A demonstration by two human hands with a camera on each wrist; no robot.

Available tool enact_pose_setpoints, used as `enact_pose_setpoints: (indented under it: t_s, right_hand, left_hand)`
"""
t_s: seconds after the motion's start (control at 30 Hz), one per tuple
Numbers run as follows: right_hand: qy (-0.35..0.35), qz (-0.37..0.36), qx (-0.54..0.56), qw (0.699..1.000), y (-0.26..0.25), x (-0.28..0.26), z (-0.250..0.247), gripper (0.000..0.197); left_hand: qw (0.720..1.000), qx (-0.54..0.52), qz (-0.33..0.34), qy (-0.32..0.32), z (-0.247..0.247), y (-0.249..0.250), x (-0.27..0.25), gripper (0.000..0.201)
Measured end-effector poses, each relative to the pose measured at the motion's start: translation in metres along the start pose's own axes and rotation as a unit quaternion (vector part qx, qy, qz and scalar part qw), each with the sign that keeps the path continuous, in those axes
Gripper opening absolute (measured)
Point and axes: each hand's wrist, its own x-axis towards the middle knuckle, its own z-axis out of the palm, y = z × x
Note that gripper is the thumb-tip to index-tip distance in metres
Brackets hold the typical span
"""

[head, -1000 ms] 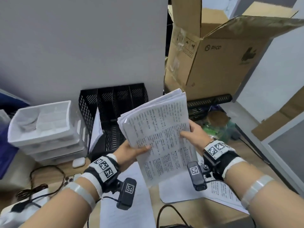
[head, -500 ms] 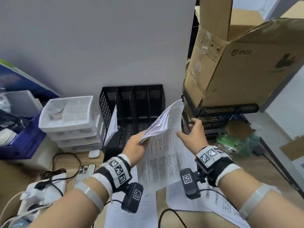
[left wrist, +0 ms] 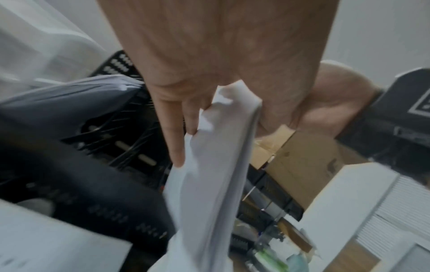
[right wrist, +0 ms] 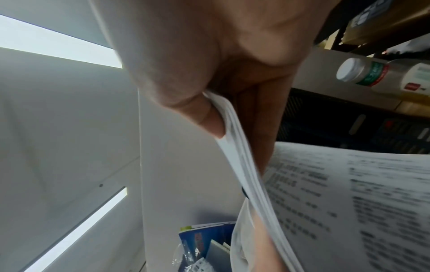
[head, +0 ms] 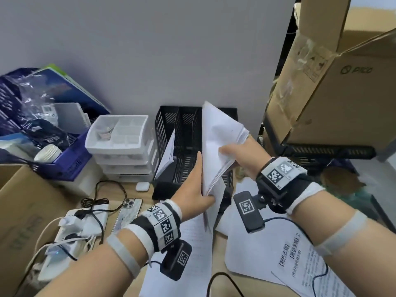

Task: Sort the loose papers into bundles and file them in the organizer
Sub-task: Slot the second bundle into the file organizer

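Note:
I hold a thick bundle of white papers (head: 218, 136) on edge, upright, over the right-hand slots of the black mesh organizer (head: 184, 133). My left hand (head: 202, 185) pinches its lower near edge, fingers on the left face and thumb underneath. My right hand (head: 232, 151) pinches the right edge, thumb on the blank side. In the left wrist view the fingers (left wrist: 172, 132) clamp the bundle (left wrist: 216, 165). Printed text on the bundle (right wrist: 349, 193) shows in the right wrist view. A thinner bundle (head: 168, 151) stands in the organizer's leftmost slot. Loose sheets (head: 270, 254) lie on the desk below.
White stacked drawers (head: 120, 146) stand left of the organizer, with a blue crate (head: 64, 163) beyond. A large cardboard box (head: 334, 86) overhangs a black tray at the right. A phone (head: 128, 211), earbud case (head: 142, 186), power strip (head: 81, 221) and cables lie front left.
The bundle has turned from facing me with its print to standing edge-on, and both hands have carried it forward and down to the organizer.

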Motion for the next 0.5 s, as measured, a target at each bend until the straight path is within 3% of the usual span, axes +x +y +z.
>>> enact_pose_setpoints:
  t_s: [0.17,0.3,0.5]
  right_hand:
    - [-0.063,-0.014,0.056,0.996,-0.019,0.007,0.005,0.034]
    - [-0.072,-0.004,0.007,0.997,-0.023,0.023,0.024,0.039]
    - [0.002,0.012,-0.065,0.998,-0.023,0.047,0.047,0.029]
  left_hand:
    - [0.997,-0.015,-0.048,0.066,0.004,-0.038,-0.006,0.133]
    - [0.987,0.007,-0.096,0.127,-0.006,-0.050,-0.003,0.138]
    - [0.990,0.033,-0.123,0.062,-0.024,-0.064,0.016,0.127]
